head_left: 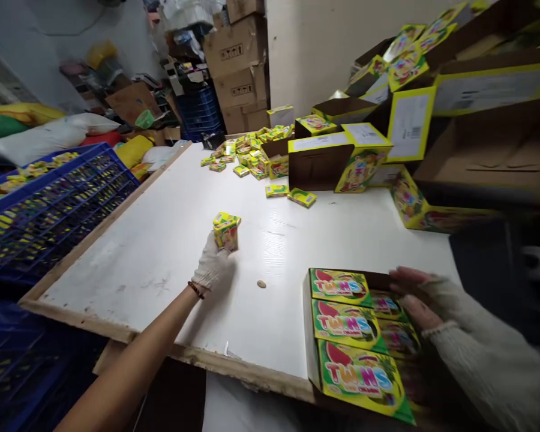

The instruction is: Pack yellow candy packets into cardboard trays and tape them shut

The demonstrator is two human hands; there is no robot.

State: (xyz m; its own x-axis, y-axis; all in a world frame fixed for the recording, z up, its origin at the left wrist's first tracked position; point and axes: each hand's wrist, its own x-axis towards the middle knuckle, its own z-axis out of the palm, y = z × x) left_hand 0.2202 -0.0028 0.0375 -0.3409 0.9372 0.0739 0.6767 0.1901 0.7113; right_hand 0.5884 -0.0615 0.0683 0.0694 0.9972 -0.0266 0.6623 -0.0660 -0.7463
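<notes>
My left hand, in a white glove with bare fingertips and a beaded bracelet at the wrist, is closed around a few small yellow-green boxes above the white table. A shallow carton at the table's front edge holds several boxes marked "TWINS", with a lower row beside them on the right. Over the carton's right side is my right hand, gloved too and slightly blurred. Its fingers are stretched out, thumb apart, and nothing shows between them.
Small yellow boxes lie heaped at the table's far end, two more nearer. Display cartons stand and pile up along the right. Blue crates flank the wooden left edge. A small tan piece lies mid-table.
</notes>
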